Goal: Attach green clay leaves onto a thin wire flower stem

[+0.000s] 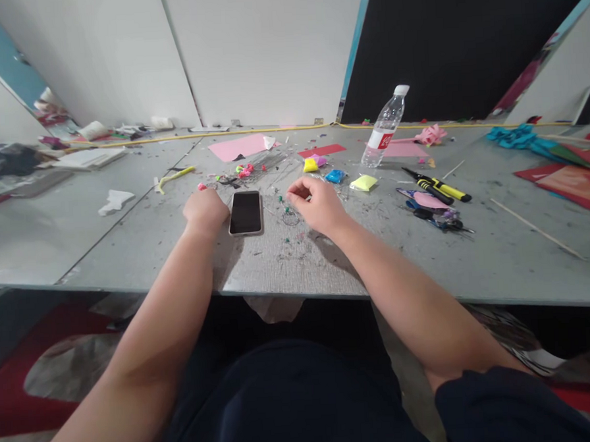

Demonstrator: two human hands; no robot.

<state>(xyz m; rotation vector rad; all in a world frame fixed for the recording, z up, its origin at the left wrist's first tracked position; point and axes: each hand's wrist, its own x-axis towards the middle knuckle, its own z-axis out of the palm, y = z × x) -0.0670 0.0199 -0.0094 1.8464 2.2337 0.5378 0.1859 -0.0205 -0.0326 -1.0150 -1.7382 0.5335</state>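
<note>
Green bits (287,209) tiny, scattered; right grip (316,203) narrow, fingertip contact unclear; left grip (205,209) cannot tell.

The left hand (205,209) curls just beside a black-screened rectangular phone (246,213) on the scuffed grey tabletop (495,270). The right hand (320,205) bends near small green bits (281,199); a clear, white-capped plastic bottle (382,134) stands beyond.

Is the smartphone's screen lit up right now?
No, the smartphone lying between the left hand and right hand shows a dark screen.
</note>
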